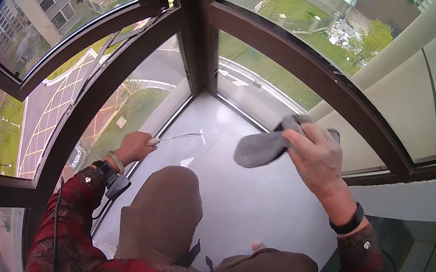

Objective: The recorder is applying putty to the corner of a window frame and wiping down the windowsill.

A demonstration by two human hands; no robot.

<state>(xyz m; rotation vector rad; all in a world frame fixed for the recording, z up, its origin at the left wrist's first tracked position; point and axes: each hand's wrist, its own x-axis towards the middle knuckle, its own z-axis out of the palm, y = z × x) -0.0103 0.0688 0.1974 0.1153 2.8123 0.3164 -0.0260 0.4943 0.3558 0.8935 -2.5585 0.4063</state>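
Note:
My left hand (pixel 136 146) is closed round the pale handle of a thin tool (pixel 179 136), near the lower left window pane. A slender shiny shaft runs from that handle to a short white crosspiece; what kind of tool it is cannot be made out. My right hand (pixel 316 156) grips a bunched grey cloth (pixel 261 148), sock-like in outline, in front of the right-hand window. The cloth's rounded end hangs free to the left, slightly blurred. Part of it is hidden behind my fingers.
Brown window frames (pixel 198 46) meet in a corner ahead. At left, a hinged sash (pixel 83 38) stands ajar on a metal stay (pixel 104 50). My bent knees (pixel 164 209) are above the pale tiled floor (pixel 226 189). A dark grey surface (pixel 390 242) lies at right. Cables run along both sleeves.

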